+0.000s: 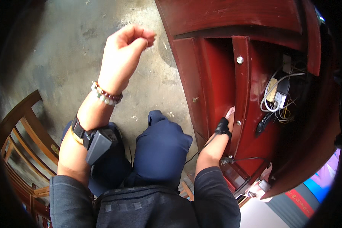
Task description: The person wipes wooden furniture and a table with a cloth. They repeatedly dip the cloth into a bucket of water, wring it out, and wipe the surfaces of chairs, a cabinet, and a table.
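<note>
My left hand (122, 54) is raised over the concrete floor, its fingers curled with the tips near the thumb. Whether something small is between the fingertips cannot be made out. Beaded bracelets (107, 95) circle that wrist, and a strapped black device (99, 145) sits on the forearm. On the right, my right hand (230, 115) reaches into an open compartment of a dark red wooden cabinet (240, 85). A black wrap (223, 126) with a cable covers its wrist. Most of its fingers are hidden by the compartment, so a held thing cannot be seen.
A power strip (272, 89) with plugs and tangled cables lies on the cabinet's shelf, right of the compartment. A wooden slatted chair (31, 136) stands at the left. The cabinet's top overhangs the shelf. Below me are my bent knees in dark blue trousers.
</note>
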### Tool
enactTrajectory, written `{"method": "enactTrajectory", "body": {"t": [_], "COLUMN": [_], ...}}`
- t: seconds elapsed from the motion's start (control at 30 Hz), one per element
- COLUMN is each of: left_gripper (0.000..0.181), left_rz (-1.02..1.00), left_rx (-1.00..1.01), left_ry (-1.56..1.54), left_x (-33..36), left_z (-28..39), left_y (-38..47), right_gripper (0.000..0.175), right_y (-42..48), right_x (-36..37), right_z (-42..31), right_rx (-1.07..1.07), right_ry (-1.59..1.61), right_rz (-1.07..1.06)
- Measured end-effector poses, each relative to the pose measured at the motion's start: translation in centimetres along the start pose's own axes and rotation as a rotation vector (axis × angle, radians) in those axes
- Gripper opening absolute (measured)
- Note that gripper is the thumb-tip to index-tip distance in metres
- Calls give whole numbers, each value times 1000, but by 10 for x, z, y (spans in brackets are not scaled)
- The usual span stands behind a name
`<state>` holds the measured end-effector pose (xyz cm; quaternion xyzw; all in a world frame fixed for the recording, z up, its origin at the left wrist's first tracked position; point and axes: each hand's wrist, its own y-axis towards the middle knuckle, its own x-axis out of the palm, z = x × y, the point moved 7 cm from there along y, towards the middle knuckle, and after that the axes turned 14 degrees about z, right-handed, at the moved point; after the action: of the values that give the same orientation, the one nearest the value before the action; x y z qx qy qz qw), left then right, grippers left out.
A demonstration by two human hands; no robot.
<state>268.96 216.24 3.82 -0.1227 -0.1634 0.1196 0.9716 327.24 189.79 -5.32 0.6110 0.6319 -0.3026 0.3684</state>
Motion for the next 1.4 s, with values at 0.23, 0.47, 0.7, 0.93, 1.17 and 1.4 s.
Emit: {"method": "enactTrajectory", "body": {"t": [0.23, 0.47, 0.7, 0.93, 1.17, 1.4], "left_gripper": [16, 17, 17, 16, 18, 15], "left_rz": [-129, -132, -125, -124, -129, -223], "left_rx": [-121, -108, -83, -97, -120, -135], "left_ry": [48, 61, 77, 21, 2, -19], "left_x": [17, 12, 14, 13, 16, 30], "left_z": [-17, -11, -15, -13, -16, -20], "left_y": [-10, -13, -8, -9, -8, -11], "right_gripper": [38, 32, 27, 17, 27, 14], "right_y": [-52, -180, -338, -356, -298, -299], "right_x": [-40, 68, 44, 85, 13, -119], "right_z": [6, -246, -291, -295, -175, -163], "right_rx": [-220, -955, -1272, -1656, -1644, -1495], "right_ry": [-97, 100, 261, -12, -180, -94], "right_rz": [109, -66, -230, 205, 126, 18]}}
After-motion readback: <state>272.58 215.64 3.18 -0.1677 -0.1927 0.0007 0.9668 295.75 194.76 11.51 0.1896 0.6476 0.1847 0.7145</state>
